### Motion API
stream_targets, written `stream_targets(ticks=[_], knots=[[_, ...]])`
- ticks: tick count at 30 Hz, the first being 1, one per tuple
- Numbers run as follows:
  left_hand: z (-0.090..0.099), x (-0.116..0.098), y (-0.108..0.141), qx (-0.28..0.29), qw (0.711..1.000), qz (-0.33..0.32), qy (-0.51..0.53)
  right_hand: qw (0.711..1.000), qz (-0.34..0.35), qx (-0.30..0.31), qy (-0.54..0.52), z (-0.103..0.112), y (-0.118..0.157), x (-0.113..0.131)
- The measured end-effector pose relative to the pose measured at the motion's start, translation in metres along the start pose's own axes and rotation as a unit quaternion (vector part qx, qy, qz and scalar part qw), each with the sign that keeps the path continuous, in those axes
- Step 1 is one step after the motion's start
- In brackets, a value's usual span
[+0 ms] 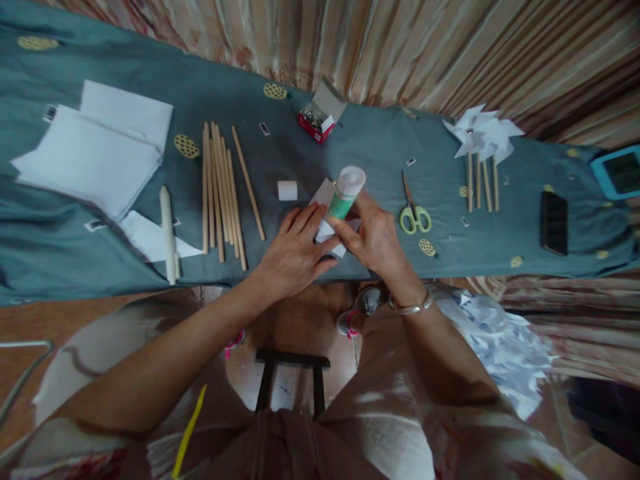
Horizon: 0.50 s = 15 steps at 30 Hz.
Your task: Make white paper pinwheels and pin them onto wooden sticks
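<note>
On the cloth [373, 143], the right hand [377, 233] grips a glue stick [344, 192]; the left hand [293, 259], fingers extended, should pin the paper [324, 191] flat.

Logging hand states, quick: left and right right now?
Left hand: open, fingertips resting on the paper, not gripping anything visible.
Right hand: closed, holding the glue stick.

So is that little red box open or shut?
Open: the red box has its pale flap raised, and small shiny pieces show inside.
</note>
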<state>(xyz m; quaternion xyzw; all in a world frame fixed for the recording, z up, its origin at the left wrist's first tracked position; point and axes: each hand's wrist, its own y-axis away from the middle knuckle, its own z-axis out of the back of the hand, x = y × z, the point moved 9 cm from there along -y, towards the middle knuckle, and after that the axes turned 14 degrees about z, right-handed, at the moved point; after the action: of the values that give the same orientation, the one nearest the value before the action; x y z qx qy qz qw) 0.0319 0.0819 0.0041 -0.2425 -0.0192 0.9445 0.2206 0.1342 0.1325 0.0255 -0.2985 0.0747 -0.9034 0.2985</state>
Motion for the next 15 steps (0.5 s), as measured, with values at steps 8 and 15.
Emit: stream_targets(ticks=[8,15], knots=[[-0.0016,0.0006,-0.0001,0.004,1.000,-0.001,-0.002,1.000,-0.017,0.020,-0.006,-0.0003,0.0034,-0.0022],[-0.0011,0.0015,0.0003,-0.002,1.000,0.004,0.000,1.000,-0.015,0.009,-0.009,0.0047,0.0051,-0.0028]])
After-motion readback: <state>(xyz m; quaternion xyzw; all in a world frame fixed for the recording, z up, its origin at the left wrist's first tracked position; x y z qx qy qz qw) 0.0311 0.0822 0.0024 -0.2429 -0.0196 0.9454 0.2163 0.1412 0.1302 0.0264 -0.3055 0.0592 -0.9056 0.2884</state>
